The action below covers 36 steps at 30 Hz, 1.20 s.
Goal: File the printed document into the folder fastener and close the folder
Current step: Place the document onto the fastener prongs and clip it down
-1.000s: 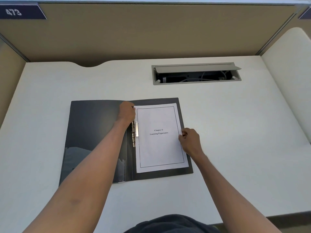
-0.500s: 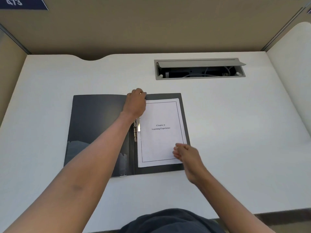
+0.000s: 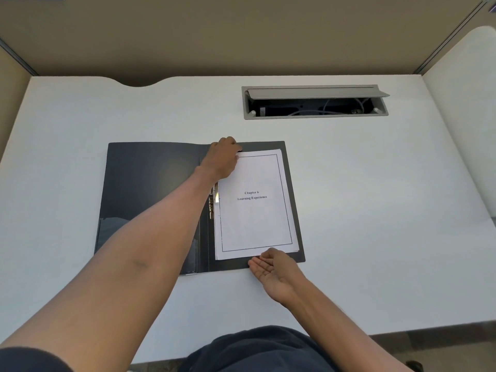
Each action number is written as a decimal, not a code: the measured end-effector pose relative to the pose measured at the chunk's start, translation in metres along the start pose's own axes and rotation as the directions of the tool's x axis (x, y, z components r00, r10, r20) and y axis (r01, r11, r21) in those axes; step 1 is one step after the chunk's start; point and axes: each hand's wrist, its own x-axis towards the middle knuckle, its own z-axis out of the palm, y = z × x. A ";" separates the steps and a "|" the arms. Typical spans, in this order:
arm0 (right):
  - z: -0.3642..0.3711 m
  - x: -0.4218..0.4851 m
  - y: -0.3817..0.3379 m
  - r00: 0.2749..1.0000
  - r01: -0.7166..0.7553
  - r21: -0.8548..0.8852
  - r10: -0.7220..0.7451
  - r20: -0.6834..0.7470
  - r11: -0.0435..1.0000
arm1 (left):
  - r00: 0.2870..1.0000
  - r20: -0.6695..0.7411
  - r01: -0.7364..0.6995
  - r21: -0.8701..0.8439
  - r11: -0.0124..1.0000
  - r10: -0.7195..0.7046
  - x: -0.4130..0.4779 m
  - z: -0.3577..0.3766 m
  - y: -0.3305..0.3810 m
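Since the earlier frame, right hand [image 3: 273, 272] has dropped to the document's [image 3: 255, 205] near edge, palm up, fingers spread. Left hand [image 3: 222, 159] presses its far-left corner on the open folder [image 3: 150, 183]; whether it pinches is unclear.

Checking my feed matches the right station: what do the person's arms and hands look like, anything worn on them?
Both forearms are bare to the frame edge. The left hand and right hand carry no gloves, watch or rings that I can see. A bit of dark sleeve shows at the left upper arm.
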 end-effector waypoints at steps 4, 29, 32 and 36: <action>-0.004 0.003 0.002 1.000 -0.029 0.043 0.030 -0.009 0.999 | 1.000 -0.019 -0.006 -0.021 1.000 0.005 0.000 0.002 -0.001; -0.001 0.031 -0.083 0.478 0.572 -0.820 -0.825 0.301 0.032 | 0.941 -0.176 0.266 -0.143 0.953 -0.289 -0.014 -0.015 -0.028; 0.000 0.048 -0.092 0.510 0.503 -0.864 -0.797 0.322 -0.028 | 0.931 -0.118 0.303 -0.273 0.913 -0.344 -0.016 -0.016 -0.035; 0.000 0.056 -0.094 0.533 0.494 -0.868 -0.774 0.342 -0.044 | 0.919 -0.093 0.315 -0.407 0.857 -0.382 -0.021 -0.017 -0.035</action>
